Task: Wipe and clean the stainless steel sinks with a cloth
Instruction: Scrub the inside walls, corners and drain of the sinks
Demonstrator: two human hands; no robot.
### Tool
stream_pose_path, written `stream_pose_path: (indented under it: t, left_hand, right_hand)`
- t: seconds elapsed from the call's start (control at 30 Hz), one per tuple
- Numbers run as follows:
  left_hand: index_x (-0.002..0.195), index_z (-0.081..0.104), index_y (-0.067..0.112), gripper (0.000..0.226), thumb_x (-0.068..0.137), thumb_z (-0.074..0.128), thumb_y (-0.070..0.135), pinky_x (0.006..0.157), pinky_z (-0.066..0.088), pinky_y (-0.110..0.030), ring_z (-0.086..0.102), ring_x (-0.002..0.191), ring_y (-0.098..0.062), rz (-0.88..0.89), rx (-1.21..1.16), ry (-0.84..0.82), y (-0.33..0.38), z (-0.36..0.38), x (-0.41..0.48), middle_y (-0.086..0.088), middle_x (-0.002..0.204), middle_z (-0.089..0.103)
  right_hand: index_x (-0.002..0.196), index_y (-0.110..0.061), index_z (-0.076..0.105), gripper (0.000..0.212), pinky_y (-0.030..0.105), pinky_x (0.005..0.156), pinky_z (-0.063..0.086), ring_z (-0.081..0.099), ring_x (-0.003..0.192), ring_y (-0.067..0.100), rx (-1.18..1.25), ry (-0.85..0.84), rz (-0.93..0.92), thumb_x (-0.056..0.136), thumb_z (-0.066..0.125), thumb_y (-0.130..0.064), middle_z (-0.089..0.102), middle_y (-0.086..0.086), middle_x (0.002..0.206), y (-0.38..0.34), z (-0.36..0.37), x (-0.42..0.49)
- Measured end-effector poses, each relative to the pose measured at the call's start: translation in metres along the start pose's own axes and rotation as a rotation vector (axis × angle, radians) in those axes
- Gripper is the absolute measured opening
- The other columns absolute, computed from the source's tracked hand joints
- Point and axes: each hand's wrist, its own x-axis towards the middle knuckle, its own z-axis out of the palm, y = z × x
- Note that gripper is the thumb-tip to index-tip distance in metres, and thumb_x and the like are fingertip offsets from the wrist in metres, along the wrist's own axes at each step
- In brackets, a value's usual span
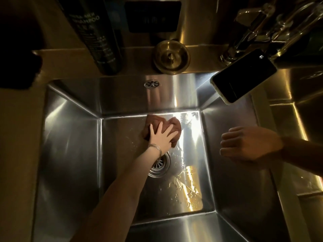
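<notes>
Although it lay in dim light, the sink (70, 137) filled most of the view: a deep, square steel basin with sloping walls and a flat floor. Water droplets (185, 186) lay on the floor at the near right, where the light struck it.

A tall dark bottle (97, 35) stood on the far ledge, left of centre. A dark plate (153, 16) was fixed to the back wall above the ledge; its lettering could not be read. A phone (243, 75) lay screen-up on the far right corner of the rim, with one end overhanging the basin.

The right hand (250, 144) hovered over the right wall of the sink. Its fingers were loosely curled and grasped nothing.

The cloth (157, 120), brown and bunched, lay on the sink floor against the far edge, just beyond the drain. The left hand (160, 138) rested flat on the cloth, fingers straight and spread, pressing it to the floor without gripping.

A round metal strainer (171, 55) sat on the far ledge at centre, between bottle and phone. The drain (161, 165) sat in the middle of the floor, partly hidden by the left wrist. A small round overflow (151, 83) was set in the far wall. Thin bangles (156, 148) circled the left wrist.
</notes>
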Motion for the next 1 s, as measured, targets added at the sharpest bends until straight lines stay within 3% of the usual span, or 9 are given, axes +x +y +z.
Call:
stream_pose_path:
  t: [0.1,0.4,0.53,0.6,0.67,0.77,0.83,0.9,1.0]
  left_hand:
    - [0.139,0.020,0.048,0.056,0.090,0.046,0.037,0.108,0.007,-0.065,0.003,0.140,-0.033,0.133,0.076,-0.007,-0.006,-0.020,0.021,0.009,0.155,0.008]
    - [0.135,0.028,0.052,0.051,0.089,0.049,0.045,0.107,0.005,-0.068,0.005,0.142,-0.025,-0.146,-0.220,0.047,-0.038,0.010,-0.017,0.019,0.153,0.013]
    - [0.130,0.042,0.044,0.047,0.087,0.054,0.027,0.105,0.031,-0.052,0.022,0.133,-0.024,-0.209,-0.256,0.126,-0.026,-0.001,-0.014,0.015,0.145,0.031]
    - [0.131,0.043,0.040,0.048,0.089,0.049,0.018,0.102,0.035,-0.045,0.025,0.131,-0.026,-0.162,-0.184,0.130,-0.029,-0.009,-0.016,0.011,0.143,0.034]
    - [0.130,0.047,0.036,0.048,0.089,0.048,0.012,0.103,0.033,-0.047,0.031,0.132,-0.029,-0.106,-0.113,0.247,-0.035,-0.022,-0.027,0.008,0.143,0.040]
    - [0.112,0.067,0.031,0.035,0.085,0.053,0.013,0.092,0.043,-0.053,0.053,0.115,-0.031,0.025,0.022,0.811,-0.040,-0.039,-0.040,0.005,0.123,0.063]
    - [0.111,0.068,0.031,0.034,0.090,0.048,0.014,0.089,0.045,-0.051,0.050,0.112,-0.028,0.015,0.073,1.037,-0.042,-0.054,-0.035,0.005,0.118,0.066]
    - [0.114,0.066,0.032,0.034,0.093,0.047,0.014,0.088,0.046,-0.050,0.046,0.112,-0.026,-0.045,0.100,1.068,-0.042,-0.067,-0.023,0.005,0.119,0.066]
    - [0.111,0.068,0.033,0.031,0.087,0.056,0.016,0.088,0.048,-0.052,0.045,0.109,-0.025,-0.073,0.132,0.944,-0.042,-0.059,-0.010,0.006,0.115,0.067]
  right_hand:
    - [0.081,-0.022,0.071,0.031,0.017,0.055,0.048,0.062,0.061,0.011,0.006,-0.004,0.017,0.081,0.043,-0.038,0.064,-0.007,0.070,0.000,0.000,-0.001]
    - [0.079,-0.023,0.069,0.033,0.016,0.055,0.046,0.059,0.060,0.009,0.044,-0.042,0.068,0.080,0.043,-0.043,0.061,-0.008,0.068,0.000,-0.003,-0.002]
    - [0.078,-0.023,0.069,0.034,0.016,0.056,0.049,0.059,0.061,0.009,0.054,-0.038,0.085,0.080,0.043,-0.045,0.062,-0.009,0.069,-0.002,-0.003,-0.004]
    - [0.078,-0.023,0.070,0.035,0.016,0.057,0.050,0.060,0.060,0.009,0.059,-0.036,0.091,0.080,0.042,-0.044,0.063,-0.009,0.069,-0.004,-0.004,-0.004]
    - [0.077,-0.023,0.070,0.034,0.016,0.056,0.050,0.059,0.059,0.008,0.061,-0.029,0.095,0.078,0.043,-0.044,0.062,-0.009,0.067,-0.004,-0.006,-0.003]
    - [0.078,-0.022,0.069,0.032,0.015,0.054,0.048,0.058,0.058,0.008,0.074,-0.024,0.105,0.078,0.045,-0.043,0.061,-0.009,0.066,-0.005,-0.009,-0.002]
    - [0.079,-0.022,0.068,0.029,0.016,0.056,0.048,0.059,0.059,0.009,0.078,-0.033,0.108,0.078,0.046,-0.042,0.061,-0.009,0.067,-0.006,-0.011,-0.002]
    - [0.079,-0.022,0.068,0.027,0.016,0.057,0.048,0.059,0.060,0.010,0.080,-0.038,0.118,0.078,0.048,-0.041,0.061,-0.009,0.067,-0.007,-0.013,-0.002]
    - [0.078,-0.024,0.067,0.027,0.015,0.057,0.046,0.058,0.060,0.007,0.072,-0.048,0.145,0.078,0.047,-0.042,0.060,-0.011,0.067,-0.007,-0.012,-0.003]
